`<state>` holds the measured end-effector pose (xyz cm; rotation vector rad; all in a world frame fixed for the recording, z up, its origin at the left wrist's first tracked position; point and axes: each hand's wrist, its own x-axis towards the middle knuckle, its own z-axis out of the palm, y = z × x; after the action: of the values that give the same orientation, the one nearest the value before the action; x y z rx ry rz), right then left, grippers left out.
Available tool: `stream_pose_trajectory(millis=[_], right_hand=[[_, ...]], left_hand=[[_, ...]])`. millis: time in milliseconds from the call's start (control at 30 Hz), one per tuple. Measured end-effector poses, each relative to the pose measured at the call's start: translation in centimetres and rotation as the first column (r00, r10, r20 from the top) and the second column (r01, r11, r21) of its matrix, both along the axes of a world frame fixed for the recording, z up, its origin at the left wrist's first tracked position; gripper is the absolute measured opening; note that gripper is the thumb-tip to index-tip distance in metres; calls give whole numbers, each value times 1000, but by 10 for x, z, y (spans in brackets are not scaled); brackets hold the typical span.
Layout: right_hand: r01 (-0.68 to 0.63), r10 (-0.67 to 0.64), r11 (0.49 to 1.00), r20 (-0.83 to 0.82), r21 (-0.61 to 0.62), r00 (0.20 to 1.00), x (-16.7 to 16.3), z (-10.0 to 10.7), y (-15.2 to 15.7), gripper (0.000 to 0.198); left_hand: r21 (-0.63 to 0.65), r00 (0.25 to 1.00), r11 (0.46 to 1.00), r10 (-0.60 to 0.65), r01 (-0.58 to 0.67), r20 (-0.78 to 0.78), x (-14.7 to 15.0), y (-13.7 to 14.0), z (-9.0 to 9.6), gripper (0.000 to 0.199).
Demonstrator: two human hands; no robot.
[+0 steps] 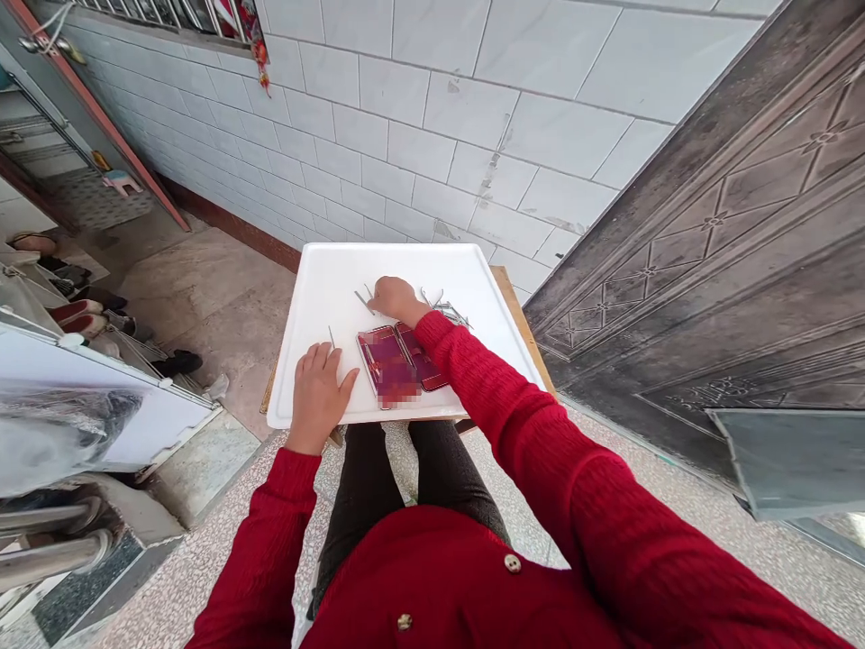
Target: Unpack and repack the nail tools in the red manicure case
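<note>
My left hand (319, 388) lies flat on the left front part of a white tray (324, 270), its fingers stretched out. A thin metal stick (332, 336) pokes up just beyond its fingertips. Farther back, my right hand (396, 297) is closed with curled fingers at a slim metal tool (363, 300); another thin piece sits close beside it. Between the hands an open case (386, 356) with a shiny purple-red inside lies on the tray, its right half partly covered by my right sleeve. Several small metal tools (456, 314) lie heaped right of my right hand.
The tray rests on a wooden stand (504, 279) against a white tiled wall (405, 117). To the right is a dark patterned metal door (676, 270). Shoes (81, 315) and a white cabinet (168, 410) are at the left. My legs are close below the front edge.
</note>
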<state>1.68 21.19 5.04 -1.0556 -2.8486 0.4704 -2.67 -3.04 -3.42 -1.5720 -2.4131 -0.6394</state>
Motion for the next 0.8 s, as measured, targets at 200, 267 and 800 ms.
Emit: stream_pose_trajectory(millis=[200, 267, 800], right_hand=[[-37, -55, 948, -277, -317, 959, 32, -9, -10, 12], [-70, -136, 859, -359, -507, 924, 42, -18, -11, 18], [-303, -341, 489, -499, -818, 797, 75, -36, -37, 15]], left_hand=[[13, 1000, 1000, -18, 18, -8, -1, 1, -1, 56], [18, 1000, 1000, -14, 14, -10, -1, 1, -1, 55], [15, 999, 1000, -24, 23, 46, 1, 0, 0, 52]])
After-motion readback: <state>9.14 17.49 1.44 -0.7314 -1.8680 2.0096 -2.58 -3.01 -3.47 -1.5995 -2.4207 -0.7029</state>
